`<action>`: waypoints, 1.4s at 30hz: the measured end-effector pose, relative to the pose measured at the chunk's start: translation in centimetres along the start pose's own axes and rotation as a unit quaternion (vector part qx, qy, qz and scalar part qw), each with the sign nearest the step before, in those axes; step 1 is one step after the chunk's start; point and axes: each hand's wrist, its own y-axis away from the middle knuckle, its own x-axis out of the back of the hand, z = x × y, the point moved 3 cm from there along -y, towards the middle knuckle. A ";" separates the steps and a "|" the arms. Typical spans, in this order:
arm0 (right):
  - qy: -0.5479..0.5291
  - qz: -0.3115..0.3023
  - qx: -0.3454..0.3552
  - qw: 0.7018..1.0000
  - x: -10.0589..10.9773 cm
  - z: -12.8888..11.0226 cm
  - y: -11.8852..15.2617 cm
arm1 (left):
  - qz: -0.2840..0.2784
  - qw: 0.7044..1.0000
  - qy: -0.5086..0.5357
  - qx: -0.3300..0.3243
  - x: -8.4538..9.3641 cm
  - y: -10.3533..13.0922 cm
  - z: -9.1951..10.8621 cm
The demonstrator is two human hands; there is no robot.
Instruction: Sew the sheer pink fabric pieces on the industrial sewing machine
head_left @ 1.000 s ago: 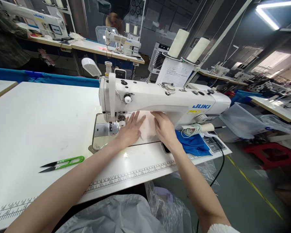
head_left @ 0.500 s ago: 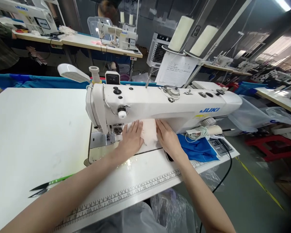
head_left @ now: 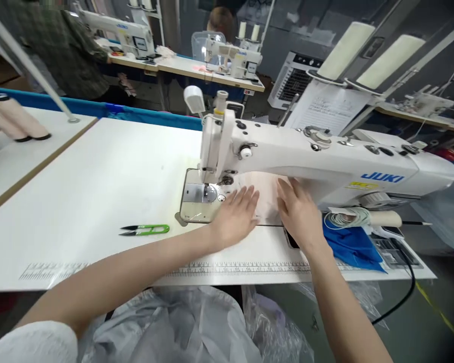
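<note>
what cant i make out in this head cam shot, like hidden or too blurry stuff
Head view, now:
Far edge of the pale fabric: hidden behind the sewing machine.
Most of the dark object: covered by the right hand and wrist.
Writing on the paper sheet: too small and blurred.
Person in the checked shirt: cut off by the top edge.

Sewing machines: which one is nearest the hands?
The front machine, with the left hand and right hand close to it; the other machines stand on tables farther back.

Left hand (head_left: 236, 218) and right hand (head_left: 300, 214) touch pale pink fabric (head_left: 267, 194).
</note>
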 end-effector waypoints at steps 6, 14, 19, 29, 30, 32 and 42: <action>-0.192 -0.070 0.084 0.975 0.2 -6.1 1.3 | -0.027 0.998 0.028 -0.042 5.0 10.2 -1.8; -0.337 -0.154 -0.041 0.928 -5.9 -12.9 -3.4 | -0.005 0.993 0.043 0.112 7.8 12.2 -10.4; -0.364 -0.155 -0.114 0.911 -7.2 -13.3 -4.1 | 0.037 0.992 0.060 0.102 7.8 10.8 -12.0; -0.424 -0.161 -0.157 0.877 -6.7 -12.9 -4.2 | 0.052 0.992 0.078 0.081 6.7 10.3 -12.5; -0.428 -0.162 -0.154 0.876 -6.8 -12.8 -4.2 | 0.054 0.992 0.078 0.082 6.6 10.4 -12.6; -0.433 -0.161 -0.150 0.874 -7.1 -12.7 -4.2 | 0.058 0.992 0.078 0.084 6.5 10.5 -12.9; -0.417 -0.166 -0.134 0.883 -6.9 -12.6 -4.2 | 0.030 0.994 0.065 0.088 6.6 10.2 -13.4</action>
